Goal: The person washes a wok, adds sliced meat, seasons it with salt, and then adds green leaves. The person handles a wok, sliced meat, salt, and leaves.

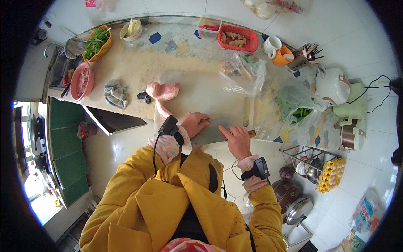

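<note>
My right hand grips a cleaver near its wooden handle, with the index finger stretched along the broad metal blade. The blade lies over the near edge of a white plastic cutting board. At the blade's far left side, my left hand rests on the board with its fingers bent and close together. Something small may be under those fingertips, but it is too hidden to name. A pink cloth lies across the board's left edge, and a clear plastic bag with food inside lies at the far right corner.
Keys and a grey rag lie left of the board. Beyond are a pink basin of meat, a yellow basket of greens and a red basket of ginger. Rightward sits a bag of green vegetables.
</note>
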`<state>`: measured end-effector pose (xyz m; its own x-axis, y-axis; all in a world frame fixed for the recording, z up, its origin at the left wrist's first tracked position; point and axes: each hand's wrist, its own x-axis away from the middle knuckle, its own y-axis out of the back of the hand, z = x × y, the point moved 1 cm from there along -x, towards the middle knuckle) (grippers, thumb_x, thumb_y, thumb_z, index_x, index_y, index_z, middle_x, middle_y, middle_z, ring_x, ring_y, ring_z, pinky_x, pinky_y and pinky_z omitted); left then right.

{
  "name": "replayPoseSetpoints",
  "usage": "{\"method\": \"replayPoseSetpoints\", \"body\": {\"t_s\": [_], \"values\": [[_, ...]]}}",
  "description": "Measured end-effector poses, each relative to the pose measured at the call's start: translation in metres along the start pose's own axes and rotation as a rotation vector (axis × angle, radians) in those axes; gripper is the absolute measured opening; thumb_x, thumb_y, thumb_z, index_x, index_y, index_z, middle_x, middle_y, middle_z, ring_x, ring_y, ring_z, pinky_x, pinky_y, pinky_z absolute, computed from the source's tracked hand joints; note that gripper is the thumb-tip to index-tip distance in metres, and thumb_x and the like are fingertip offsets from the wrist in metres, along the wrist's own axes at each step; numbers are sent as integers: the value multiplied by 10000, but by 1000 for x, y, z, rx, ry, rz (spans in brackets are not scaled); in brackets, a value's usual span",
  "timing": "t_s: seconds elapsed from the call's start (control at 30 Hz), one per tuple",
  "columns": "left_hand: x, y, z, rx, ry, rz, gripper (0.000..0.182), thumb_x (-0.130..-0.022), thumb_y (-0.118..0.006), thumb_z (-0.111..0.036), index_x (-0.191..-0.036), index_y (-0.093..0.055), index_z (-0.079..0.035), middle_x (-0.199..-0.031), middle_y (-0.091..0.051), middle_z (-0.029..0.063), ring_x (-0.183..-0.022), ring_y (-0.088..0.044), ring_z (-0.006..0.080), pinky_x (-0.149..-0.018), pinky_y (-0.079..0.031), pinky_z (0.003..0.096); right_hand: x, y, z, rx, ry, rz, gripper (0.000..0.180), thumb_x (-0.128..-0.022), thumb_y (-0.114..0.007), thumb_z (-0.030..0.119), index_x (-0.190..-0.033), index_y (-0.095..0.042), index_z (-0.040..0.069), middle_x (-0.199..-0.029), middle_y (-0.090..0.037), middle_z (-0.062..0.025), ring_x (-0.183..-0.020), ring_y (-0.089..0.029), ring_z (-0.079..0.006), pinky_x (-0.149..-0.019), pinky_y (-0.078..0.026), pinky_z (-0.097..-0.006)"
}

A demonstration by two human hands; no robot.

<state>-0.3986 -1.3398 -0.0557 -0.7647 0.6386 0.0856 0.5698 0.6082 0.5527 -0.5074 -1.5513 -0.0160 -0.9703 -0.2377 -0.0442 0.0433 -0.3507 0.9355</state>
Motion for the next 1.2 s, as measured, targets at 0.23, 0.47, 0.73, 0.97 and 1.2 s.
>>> {"method": "replayPoseSetpoints", "body": {"t_s": [0.23,0.47,0.73,0.97,1.2], "values": [[4,11,37,-66,127,-168,172,-823,-621,-83,-958,-678,7,-934,-636,184,-875,-610,358,-777,-501,404,-2,5,-19,-38,-20,-10,484,-780,-580,34,-1228,-628,213,-791,-511,-53,-816,-535,-259,-721,-409,-411],[7,23,33,-294,-5,-169,139,-813,-631,-125,-912,-691,-48,-1012,-630,170,-1025,-564,360,-889,-468,414,6,3,-37,25,-89,-9,500,-772,-580,28,-1231,-627,219,-791,-511,-60,-807,-538,-269,-730,-408,-419],[-14,12,9,-174,-101,-180,227,-796,-697,-161,-988,-676,-40,-1038,-632,182,-1021,-566,367,-876,-476,439,-7,-2,-35,-8,-32,9,558,-750,-542,-6,-1252,-616,224,-794,-500,-58,-809,-518,-258,-723,-404,-404],[-27,2,7,-23,91,-45,195,-818,-681,-167,-958,-697,-33,-849,-658,137,-819,-616,329,-763,-501,413,-10,14,-27,-19,43,7,522,-751,-555,20,-1224,-634,227,-796,-500,-44,-809,-522,-248,-736,-414,-394],[14,33,37,-280,290,-263,131,-828,-620,-136,-871,-695,-38,-827,-644,152,-824,-619,323,-741,-497,430,15,0,-40,11,-170,-50,560,-751,-584,-11,-1261,-604,220,-826,-524,-66,-824,-538,-280,-739,-417,-427]]}}
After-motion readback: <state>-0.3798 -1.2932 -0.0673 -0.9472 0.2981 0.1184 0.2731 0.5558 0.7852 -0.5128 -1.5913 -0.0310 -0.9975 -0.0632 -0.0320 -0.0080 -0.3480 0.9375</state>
